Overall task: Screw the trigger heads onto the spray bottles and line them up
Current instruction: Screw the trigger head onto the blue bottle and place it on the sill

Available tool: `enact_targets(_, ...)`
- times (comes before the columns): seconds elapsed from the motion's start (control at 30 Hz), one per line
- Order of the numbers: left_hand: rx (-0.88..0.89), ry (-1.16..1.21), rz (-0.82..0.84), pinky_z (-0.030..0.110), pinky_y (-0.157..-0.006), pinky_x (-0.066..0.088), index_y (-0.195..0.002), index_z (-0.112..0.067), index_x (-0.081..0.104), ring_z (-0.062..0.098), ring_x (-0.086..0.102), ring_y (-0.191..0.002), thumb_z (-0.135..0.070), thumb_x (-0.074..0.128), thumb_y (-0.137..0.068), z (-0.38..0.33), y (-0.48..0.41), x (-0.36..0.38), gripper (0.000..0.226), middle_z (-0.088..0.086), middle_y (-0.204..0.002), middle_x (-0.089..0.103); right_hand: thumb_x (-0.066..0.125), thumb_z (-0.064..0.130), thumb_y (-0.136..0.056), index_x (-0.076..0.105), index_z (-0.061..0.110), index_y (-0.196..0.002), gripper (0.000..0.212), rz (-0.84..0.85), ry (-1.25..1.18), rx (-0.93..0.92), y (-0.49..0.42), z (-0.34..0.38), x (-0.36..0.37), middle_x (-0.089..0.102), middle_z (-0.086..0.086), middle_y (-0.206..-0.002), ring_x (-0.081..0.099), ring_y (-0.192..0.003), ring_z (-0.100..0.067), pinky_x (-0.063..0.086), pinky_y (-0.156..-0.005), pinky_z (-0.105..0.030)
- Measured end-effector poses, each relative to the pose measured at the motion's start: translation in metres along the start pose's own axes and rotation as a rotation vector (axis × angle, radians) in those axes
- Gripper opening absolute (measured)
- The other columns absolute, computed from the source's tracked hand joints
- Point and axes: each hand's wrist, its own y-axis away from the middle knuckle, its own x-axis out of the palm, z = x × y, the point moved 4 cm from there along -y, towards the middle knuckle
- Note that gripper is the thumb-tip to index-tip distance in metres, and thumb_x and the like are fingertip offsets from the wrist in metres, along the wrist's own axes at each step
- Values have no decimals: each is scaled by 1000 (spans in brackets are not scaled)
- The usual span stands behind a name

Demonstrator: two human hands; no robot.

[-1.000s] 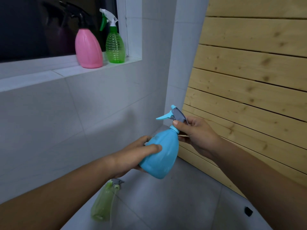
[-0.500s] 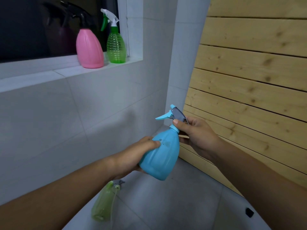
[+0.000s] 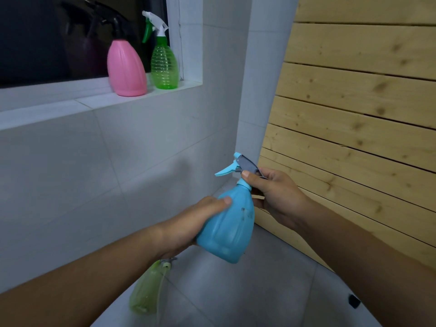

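I hold a blue spray bottle [image 3: 230, 228] tilted in mid-air. My left hand [image 3: 191, 226] wraps its body from the left. My right hand [image 3: 274, 194] grips the grey and blue trigger head [image 3: 239, 165] at the neck. On the white window sill [image 3: 70, 102] stand a pink bottle with a black trigger head [image 3: 126, 67] and, to its right, a clear green bottle with a white and green trigger head [image 3: 164, 64]. A pale green bottle [image 3: 147, 290] lies on the floor below my left wrist, with a small grey head at its neck.
A slatted wooden panel [image 3: 354, 114] leans along the right side. White tiled wall fills the left, under a dark window. The floor is grey tile [image 3: 247, 291], with a small black object [image 3: 354, 301] near my right forearm.
The blue bottle has shifted slightly between frames, and my left fingers have slid higher on its body. My right hand stays on the trigger head.
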Motion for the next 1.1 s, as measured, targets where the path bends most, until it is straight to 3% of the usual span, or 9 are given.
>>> enact_targets(0.1, 7, 40, 1, 58, -108, 48, -132, -20, 64, 37, 67, -121, -53, 64, -78, -1, -2, -3, 63, 13, -126, 73, 63, 22, -94, 70, 12, -109, 19, 1, -12, 3, 0, 1, 0, 71, -7, -94, 72, -80, -14, 57, -74, -30)
enact_targets(0.23, 69, -75, -13, 38, -88, 62, -130, -23, 63, 21, 76, -103, -52, 75, -75, -7, -2, -1, 63, 3, -115, 78, 62, 21, -94, 70, 13, -108, 18, -3, -3, -3, 2, 2, 1, 70, -6, -94, 71, -80, -13, 58, -75, -31)
enact_targets(0.4, -38, 128, 37, 44, -94, 55, -129, -19, 66, 28, 72, -113, -52, 68, -76, 4, -2, -1, 62, 8, -122, 76, 62, 21, -94, 68, 11, -113, 22, 9, 2, -8, 4, 4, 2, 70, -6, -94, 71, -80, -13, 57, -73, -28)
enact_targets(0.5, -3, -9, -36, 39, -84, 58, -121, -18, 62, 19, 75, -95, -54, 75, -68, 1, -2, -5, 66, 1, -108, 77, 62, 21, -94, 68, 12, -113, 22, 5, 23, -12, 5, 3, 3, 70, -5, -92, 71, -77, -11, 56, -70, -25)
enact_targets(0.6, 37, -142, -110, 34, -81, 63, -121, -25, 60, 17, 77, -95, -64, 81, -56, -5, 0, -5, 79, 1, -111, 76, 61, 20, -94, 70, 13, -110, 19, 5, 11, -16, 5, 3, 3, 70, -5, -93, 71, -76, -10, 56, -68, -25)
enact_targets(0.73, 16, 36, 27, 46, -101, 55, -130, -22, 65, 25, 72, -112, -57, 67, -79, -2, -2, 2, 62, 9, -122, 75, 61, 18, -94, 69, 10, -112, 21, 22, -20, -30, 5, 7, 4, 68, -8, -94, 70, -75, -11, 56, -67, -24)
enact_targets(0.8, -9, 47, 26, 54, -108, 49, -129, -21, 66, 31, 70, -117, -54, 68, -77, 3, -3, 0, 61, 10, -125, 74, 60, 17, -95, 69, 11, -112, 21, 31, -21, -29, 5, 6, 5, 68, -8, -94, 70, -74, -11, 56, -66, -23)
enact_targets(0.97, 70, -156, -186, 41, -85, 62, -117, -23, 63, 19, 77, -94, -66, 80, -54, -5, -3, -5, 79, 3, -110, 77, 60, 17, -95, 68, 10, -110, 19, 38, -55, -3, 3, 1, 3, 68, -10, -97, 68, -81, -15, 59, -82, -33)
enact_targets(1.1, 56, 28, 46, 43, -93, 57, -131, -24, 62, 22, 73, -107, -62, 71, -72, -1, -3, 2, 71, 4, -118, 76, 59, 16, -95, 66, 7, -116, 24, 64, -102, -7, 2, 4, 4, 67, -11, -99, 68, -81, -14, 57, -82, -32)
